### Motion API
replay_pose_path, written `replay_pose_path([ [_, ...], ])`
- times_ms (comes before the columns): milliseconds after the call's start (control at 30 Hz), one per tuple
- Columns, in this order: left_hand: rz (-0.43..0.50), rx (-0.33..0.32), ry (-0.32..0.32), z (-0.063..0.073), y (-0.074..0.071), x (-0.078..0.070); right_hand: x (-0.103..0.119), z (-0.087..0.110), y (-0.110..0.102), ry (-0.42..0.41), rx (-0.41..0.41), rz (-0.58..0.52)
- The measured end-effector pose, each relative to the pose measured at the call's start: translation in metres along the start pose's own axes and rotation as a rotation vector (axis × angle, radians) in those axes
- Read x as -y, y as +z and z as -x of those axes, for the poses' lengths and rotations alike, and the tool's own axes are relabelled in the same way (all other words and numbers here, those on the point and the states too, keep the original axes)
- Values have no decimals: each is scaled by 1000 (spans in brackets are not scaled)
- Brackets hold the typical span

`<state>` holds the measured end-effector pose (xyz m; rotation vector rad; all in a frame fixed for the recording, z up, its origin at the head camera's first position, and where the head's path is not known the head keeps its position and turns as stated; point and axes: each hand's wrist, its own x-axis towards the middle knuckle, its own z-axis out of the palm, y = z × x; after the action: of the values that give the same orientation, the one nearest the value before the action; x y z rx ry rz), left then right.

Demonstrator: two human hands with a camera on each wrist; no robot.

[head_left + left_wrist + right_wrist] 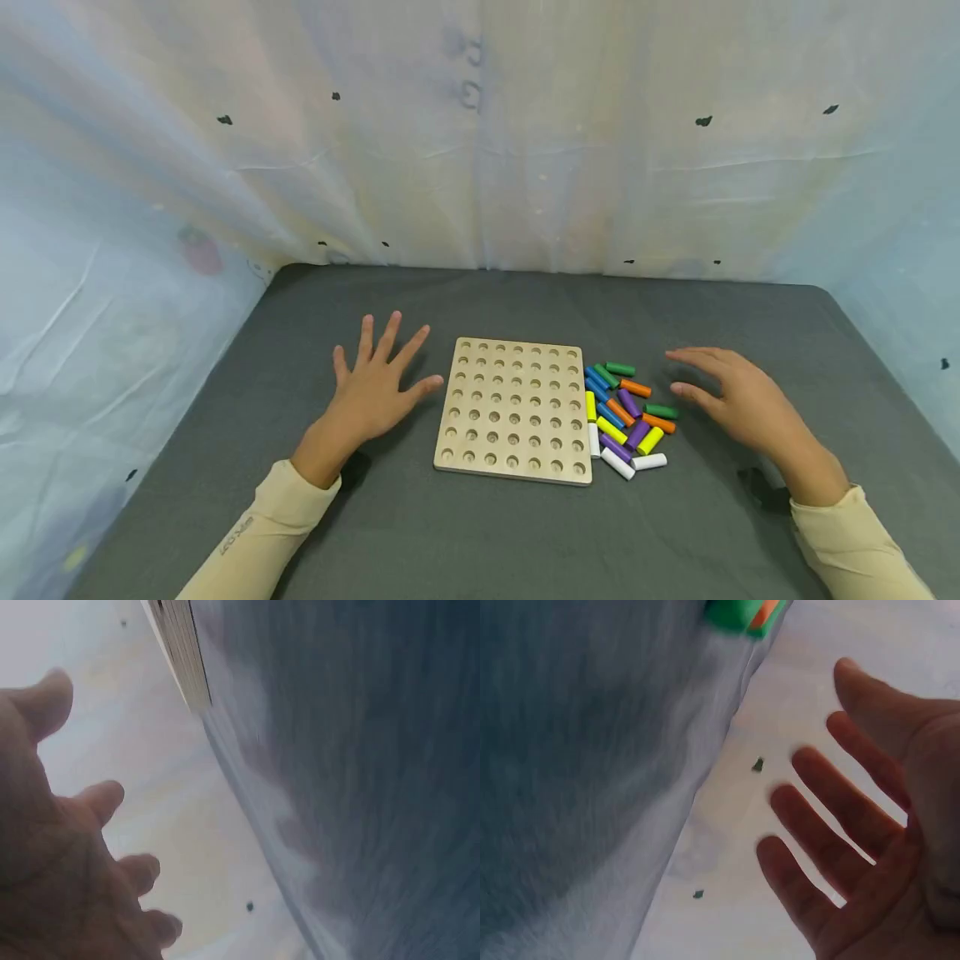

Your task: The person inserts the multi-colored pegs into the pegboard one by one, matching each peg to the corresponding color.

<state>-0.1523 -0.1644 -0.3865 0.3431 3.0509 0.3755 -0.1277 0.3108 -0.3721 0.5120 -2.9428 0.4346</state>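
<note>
With fingers spread wide, the left hand (pixel 367 400) is hovering just beside the wooden pegboard (pixel 504 408), while the right hand (pixel 742 400), its fingers loosely extended, is hovering near the coloured pegs (pixel 629 403) clustered along the board's right edge. Board and pegs are lying on a dark grey tabletop (pixel 487 542) with rounded far corners, and pale, faintly patterned sheets (pixel 570 167) dotted with small black marks (pixel 703 122) are enclosing it behind and at both sides.

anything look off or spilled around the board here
Nothing looks damaged. Only the pegs look untidy: they lie jumbled at different angles on the table, just right of the board, while its holes look empty.
</note>
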Motion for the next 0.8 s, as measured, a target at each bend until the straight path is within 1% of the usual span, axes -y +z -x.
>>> replay_pose_path([
  [100,61,46,52,10,3,-7,7,4,-3,23,61,-51],
  [267,154,118,151,18,3,-8,12,-1,0,-3,114,-83],
  [400,212,238,219,19,3,-8,11,-4,5,-5,161,-98],
  [467,216,301,245,19,4,-7,11,-5,7,-6,177,-99],
  [500,220,325,255,19,4,-7,10,-5,8,-9,180,-96],
  [600,215,374,255,19,5,-6,9,-5,11,-17,189,-87],
  [800,217,428,246,19,5,-8,5,-3,15,-22,212,-82],
])
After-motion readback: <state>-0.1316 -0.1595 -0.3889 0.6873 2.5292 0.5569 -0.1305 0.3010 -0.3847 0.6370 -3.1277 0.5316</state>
